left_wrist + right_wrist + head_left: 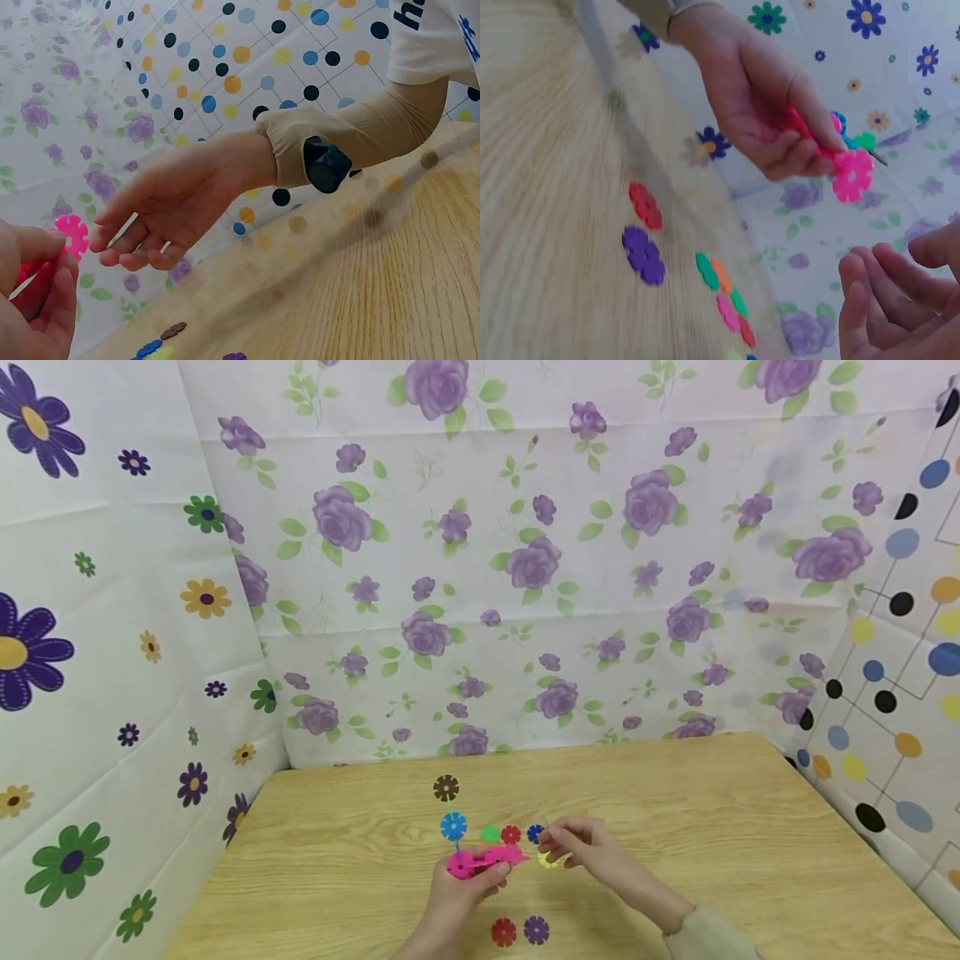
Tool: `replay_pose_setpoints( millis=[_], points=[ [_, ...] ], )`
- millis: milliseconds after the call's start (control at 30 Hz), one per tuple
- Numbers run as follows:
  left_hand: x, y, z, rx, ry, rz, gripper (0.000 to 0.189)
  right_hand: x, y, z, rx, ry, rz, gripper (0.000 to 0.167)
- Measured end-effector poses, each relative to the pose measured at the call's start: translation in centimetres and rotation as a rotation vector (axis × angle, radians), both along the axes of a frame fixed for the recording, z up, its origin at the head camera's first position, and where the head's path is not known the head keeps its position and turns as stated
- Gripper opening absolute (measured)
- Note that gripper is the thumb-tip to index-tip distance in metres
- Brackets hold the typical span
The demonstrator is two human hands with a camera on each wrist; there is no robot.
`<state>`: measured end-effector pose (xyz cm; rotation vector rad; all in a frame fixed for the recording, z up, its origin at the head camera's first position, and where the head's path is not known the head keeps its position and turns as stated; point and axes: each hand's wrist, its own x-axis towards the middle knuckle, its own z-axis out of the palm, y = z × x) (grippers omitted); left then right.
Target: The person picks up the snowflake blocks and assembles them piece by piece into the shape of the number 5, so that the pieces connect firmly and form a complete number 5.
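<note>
Left hand [459, 895] pinches the pink notched-disc chain [504, 855] above the surface [660, 793]; light-blue disc [453, 826] stands off it. Right hand [592, 853] empty, fingers loosely bent, just beside. Red disc [503, 932], purple disc [536, 930] lie nearer the person.

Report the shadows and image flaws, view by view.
Head: even light, faint shadows on the table near the right hand; left wrist: spots of the dotted cloth ghost through the table beside a dark diagonal band; right wrist: wood grain looks streaky, the purple disc slightly soft.
</note>
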<state>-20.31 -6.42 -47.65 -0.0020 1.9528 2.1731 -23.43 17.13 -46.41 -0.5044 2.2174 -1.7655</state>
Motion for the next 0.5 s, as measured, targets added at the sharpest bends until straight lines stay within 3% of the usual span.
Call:
replay_pose_setpoints(
  millis=[133,300,500],
  points=[
    [-0.1,-0.4,-0.1,0.016,-0.016,-0.001,0.042,-0.8,0.6,-0.6,0.065,0.097,-0.055,0.031],
    [-0.1,-0.7,-0.3,0.003,-0.039,-0.009,0.029,-1.6,0.8,-1.8,0.265,0.195,-0.084,0.014],
    [-0.1,-1.0,-0.6,0.041,-0.067,-0.009,0.025,-2.4,0.8,-3.0,0.427,0.209,-0.044,0.013]
  ],
)
